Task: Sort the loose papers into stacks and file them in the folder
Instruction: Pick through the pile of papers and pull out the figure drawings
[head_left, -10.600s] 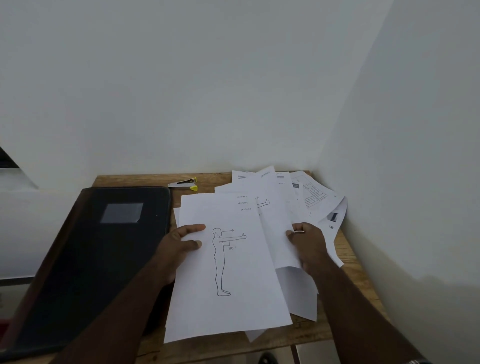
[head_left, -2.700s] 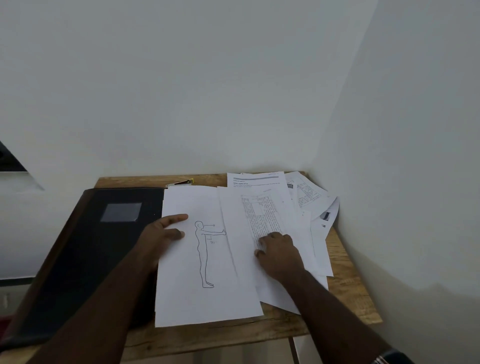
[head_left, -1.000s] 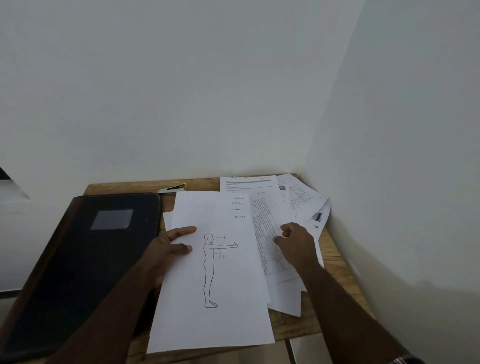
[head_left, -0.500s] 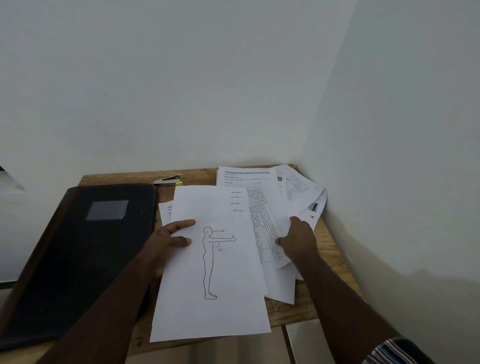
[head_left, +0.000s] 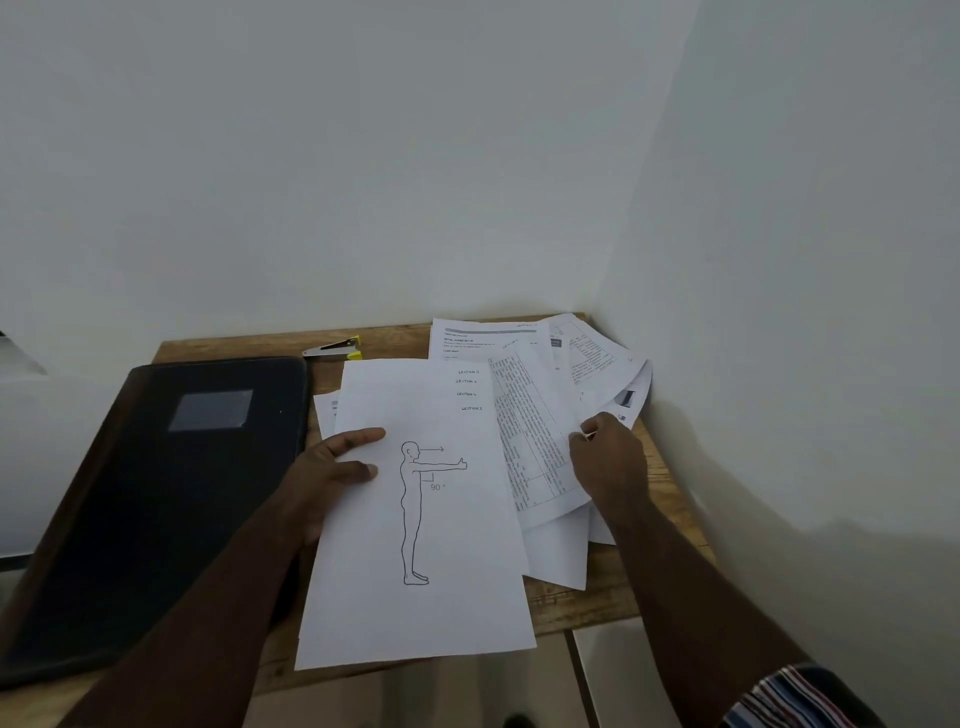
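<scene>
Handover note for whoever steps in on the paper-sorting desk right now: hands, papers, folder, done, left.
Left hand grips the figure-drawing sheet at its left edge, thumb on top.
Right hand pinches the edge of a printed table sheet in the loose pile at the table's right rear.
Black folder lies closed on the left; stapler behind it.
Done: nothing filed, no neat stacks visible.
Left: sort the pile, stack, open folder, file.
</scene>
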